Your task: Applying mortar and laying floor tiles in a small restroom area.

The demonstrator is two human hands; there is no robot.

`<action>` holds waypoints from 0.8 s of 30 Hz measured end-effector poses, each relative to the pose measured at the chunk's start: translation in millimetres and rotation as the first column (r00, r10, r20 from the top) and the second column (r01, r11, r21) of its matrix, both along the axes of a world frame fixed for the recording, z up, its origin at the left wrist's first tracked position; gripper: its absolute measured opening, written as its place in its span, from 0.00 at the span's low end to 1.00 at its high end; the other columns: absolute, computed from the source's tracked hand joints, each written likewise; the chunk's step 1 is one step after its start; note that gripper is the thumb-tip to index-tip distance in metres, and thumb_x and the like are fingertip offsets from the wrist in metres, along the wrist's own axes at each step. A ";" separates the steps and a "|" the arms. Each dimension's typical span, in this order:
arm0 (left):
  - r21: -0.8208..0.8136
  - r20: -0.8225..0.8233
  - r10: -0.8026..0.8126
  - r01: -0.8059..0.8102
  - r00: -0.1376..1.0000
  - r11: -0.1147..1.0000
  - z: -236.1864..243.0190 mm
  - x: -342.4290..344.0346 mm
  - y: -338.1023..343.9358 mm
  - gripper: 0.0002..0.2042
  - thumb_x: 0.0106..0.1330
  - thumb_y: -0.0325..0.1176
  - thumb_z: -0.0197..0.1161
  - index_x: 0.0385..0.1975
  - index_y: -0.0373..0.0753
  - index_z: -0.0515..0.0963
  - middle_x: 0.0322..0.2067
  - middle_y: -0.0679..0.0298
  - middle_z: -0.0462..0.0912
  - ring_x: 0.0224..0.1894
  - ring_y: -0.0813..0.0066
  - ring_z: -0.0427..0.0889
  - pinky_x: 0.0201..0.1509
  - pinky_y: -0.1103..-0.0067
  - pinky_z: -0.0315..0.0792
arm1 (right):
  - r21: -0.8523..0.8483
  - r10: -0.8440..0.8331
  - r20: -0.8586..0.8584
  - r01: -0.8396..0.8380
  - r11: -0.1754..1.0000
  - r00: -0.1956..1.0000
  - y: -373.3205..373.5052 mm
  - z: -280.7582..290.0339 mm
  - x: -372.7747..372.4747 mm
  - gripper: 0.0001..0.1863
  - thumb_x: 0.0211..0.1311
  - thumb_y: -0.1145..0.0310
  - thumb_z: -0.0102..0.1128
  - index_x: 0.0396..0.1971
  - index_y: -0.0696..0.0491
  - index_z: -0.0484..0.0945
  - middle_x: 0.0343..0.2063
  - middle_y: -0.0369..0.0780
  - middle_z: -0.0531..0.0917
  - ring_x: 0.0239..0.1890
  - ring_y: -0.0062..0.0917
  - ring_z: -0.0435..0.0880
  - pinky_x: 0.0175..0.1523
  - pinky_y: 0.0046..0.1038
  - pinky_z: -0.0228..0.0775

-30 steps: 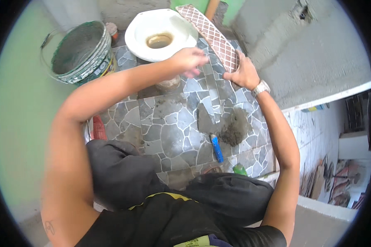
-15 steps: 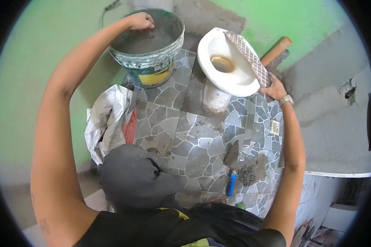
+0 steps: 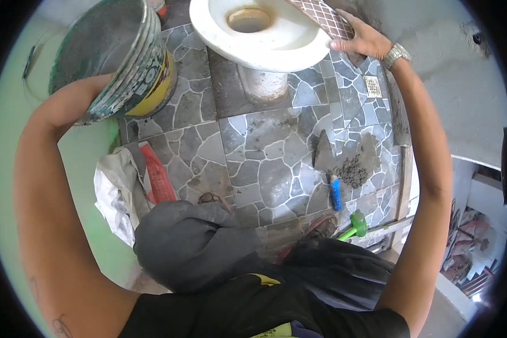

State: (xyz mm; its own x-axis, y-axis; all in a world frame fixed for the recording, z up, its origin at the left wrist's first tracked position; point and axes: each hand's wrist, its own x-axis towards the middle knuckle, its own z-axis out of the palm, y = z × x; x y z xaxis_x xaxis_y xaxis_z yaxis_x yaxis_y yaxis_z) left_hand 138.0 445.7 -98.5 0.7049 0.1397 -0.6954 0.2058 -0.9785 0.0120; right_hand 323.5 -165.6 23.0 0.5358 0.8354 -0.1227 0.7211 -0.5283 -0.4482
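Observation:
My left hand reaches into the large, mortar-smeared green bucket at the upper left, its fingers hidden behind the near rim. My right hand grips a narrow tile strip with a gridded underside, tilted beside the white toilet bowl. A trowel with a blue handle lies on the stone-pattern tiled floor, beside a patch of grey mortar.
A green mallet lies by my foot at lower right. A crumpled white-and-red sack is left of my knee. A small drain grate is near the grey wall. A green wall borders the left side.
My left hand has gone from near the toilet to over the bucket, then down inside it. My right hand still holds the tile strip, and the view has shifted.

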 end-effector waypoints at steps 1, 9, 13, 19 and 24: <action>0.001 -0.007 -0.001 0.001 1.000 1.000 -2.0 1.7 0.6 0.24 0.65 0.46 0.60 0.54 0.35 0.77 0.53 0.51 0.81 0.53 0.52 0.78 0.57 0.55 0.72 | -0.030 -0.016 -0.024 0.015 0.999 1.000 -0.3 3.8 -6.6 0.61 0.46 0.36 0.73 0.69 0.66 0.57 0.62 0.61 0.69 0.66 0.45 0.71 0.69 0.38 0.62; -0.022 0.020 0.027 -0.027 0.999 0.999 -4.3 1.0 -6.7 0.23 0.63 0.44 0.62 0.54 0.36 0.76 0.54 0.51 0.79 0.55 0.50 0.77 0.59 0.51 0.71 | 0.139 -0.189 0.334 0.150 0.979 0.924 -22.1 32.8 -37.7 0.49 0.55 0.37 0.65 0.65 0.62 0.66 0.61 0.58 0.73 0.64 0.45 0.72 0.68 0.39 0.63; -0.074 0.126 0.094 -0.085 0.988 0.994 -1.8 -27.1 -3.6 0.23 0.62 0.44 0.63 0.54 0.37 0.76 0.54 0.51 0.78 0.56 0.50 0.76 0.60 0.50 0.70 | 0.212 -0.182 0.395 0.103 0.972 0.901 -66.4 39.3 -62.4 0.35 0.65 0.50 0.63 0.62 0.61 0.71 0.57 0.53 0.77 0.61 0.44 0.75 0.65 0.36 0.66; -0.396 0.370 0.566 -0.426 0.737 0.814 60.0 -86.6 -2.2 0.23 0.61 0.42 0.64 0.53 0.37 0.75 0.55 0.51 0.77 0.58 0.49 0.75 0.62 0.47 0.69 | -0.081 -0.132 0.365 0.173 0.982 0.922 -180.5 29.2 -141.4 0.30 0.68 0.50 0.59 0.57 0.61 0.74 0.50 0.58 0.78 0.53 0.51 0.79 0.56 0.44 0.71; -0.994 -0.039 0.990 -0.107 0.138 -0.025 166.5 -137.5 -59.2 0.23 0.59 0.41 0.65 0.53 0.38 0.74 0.55 0.52 0.76 0.59 0.48 0.74 0.64 0.45 0.68 | -0.082 -0.263 0.104 0.272 0.959 0.959 -210.1 37.6 -194.2 0.30 0.69 0.49 0.58 0.58 0.60 0.74 0.47 0.54 0.79 0.48 0.46 0.80 0.51 0.38 0.75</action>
State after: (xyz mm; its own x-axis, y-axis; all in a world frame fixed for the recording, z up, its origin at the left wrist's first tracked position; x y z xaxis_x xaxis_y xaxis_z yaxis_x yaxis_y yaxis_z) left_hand 0.5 386.5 68.0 0.7667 0.5962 -0.2380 0.1213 0.2294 0.9657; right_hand 129.3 -375.7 60.7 0.7508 0.6468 -0.1340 0.5829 -0.7443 -0.3259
